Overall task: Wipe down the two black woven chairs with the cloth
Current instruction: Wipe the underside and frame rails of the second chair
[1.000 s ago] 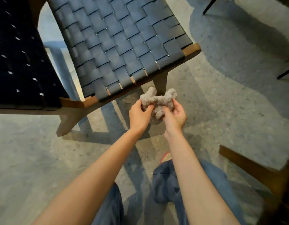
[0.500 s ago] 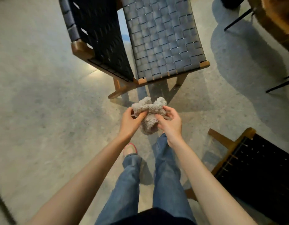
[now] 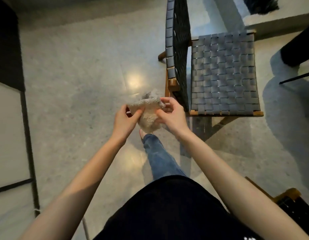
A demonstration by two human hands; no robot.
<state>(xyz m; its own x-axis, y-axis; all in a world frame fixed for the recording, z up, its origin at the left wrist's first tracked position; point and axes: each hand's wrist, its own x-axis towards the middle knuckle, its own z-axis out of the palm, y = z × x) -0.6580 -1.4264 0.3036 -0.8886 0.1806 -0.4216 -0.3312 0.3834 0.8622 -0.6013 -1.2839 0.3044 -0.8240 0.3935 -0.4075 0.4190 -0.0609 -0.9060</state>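
A fluffy grey-beige cloth [image 3: 147, 116] hangs bunched between both hands in front of my body. My left hand [image 3: 123, 121] pinches its left edge and my right hand [image 3: 170, 115] pinches its right edge. One black woven chair [image 3: 223, 75] with a wooden frame stands ahead on the right, its seat facing up and its backrest [image 3: 177, 49] on the left side. The cloth is held left of the chair, apart from it. A corner of the second black woven chair [image 3: 296, 207] shows at the bottom right.
Polished speckled stone floor [image 3: 77, 80] spreads to the left. A dark metal frame [image 3: 28, 135] with a pale panel stands at the left edge. Black furniture legs [image 3: 296, 77] and a dark shape sit at the far right. My jeans leg [image 3: 159, 156] steps forward.
The view has swung left and pulled back, so the first chair now lies to the right. Both hands have kept the cloth and spread it a little wider.
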